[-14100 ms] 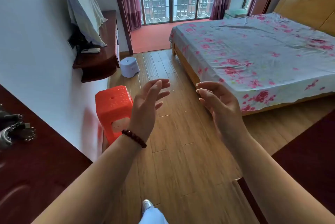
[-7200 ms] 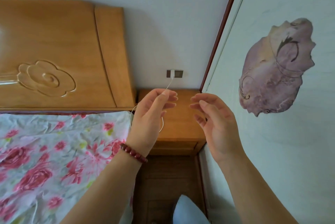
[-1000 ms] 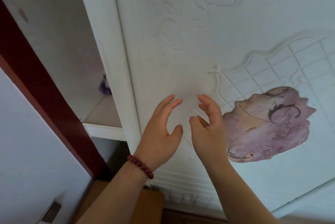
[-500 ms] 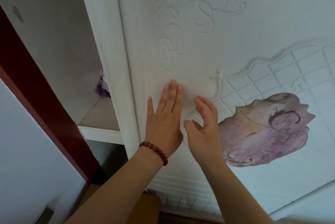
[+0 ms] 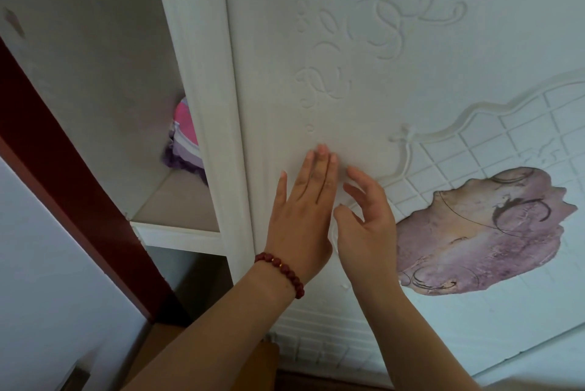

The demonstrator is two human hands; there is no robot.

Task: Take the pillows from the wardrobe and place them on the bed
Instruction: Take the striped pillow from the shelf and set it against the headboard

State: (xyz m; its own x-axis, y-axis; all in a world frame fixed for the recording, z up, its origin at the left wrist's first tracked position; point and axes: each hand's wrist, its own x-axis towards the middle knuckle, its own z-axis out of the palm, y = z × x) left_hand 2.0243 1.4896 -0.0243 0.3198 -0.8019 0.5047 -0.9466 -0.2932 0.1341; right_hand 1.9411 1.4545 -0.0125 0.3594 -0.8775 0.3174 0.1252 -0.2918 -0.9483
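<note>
**Wardrobe door [image 5: 380, 89] under a flat palm, with the pillow [image 5: 185, 143] partly exposed**
The left hand [image 5: 304, 213] is laid flat on the door, its fingers [image 5: 319, 169] straight, together and grasping nothing. No handle is seen, so a flat press is judged the means of sliding the panel. The right hand [image 5: 367, 226] is held just beside it, loosely bent and released, its tips at the surface. The pink-and-purple bundle, taken to be a pillow, lies on the shelf [image 5: 180, 200] in the opening, half hidden by the door's edge.
</note>
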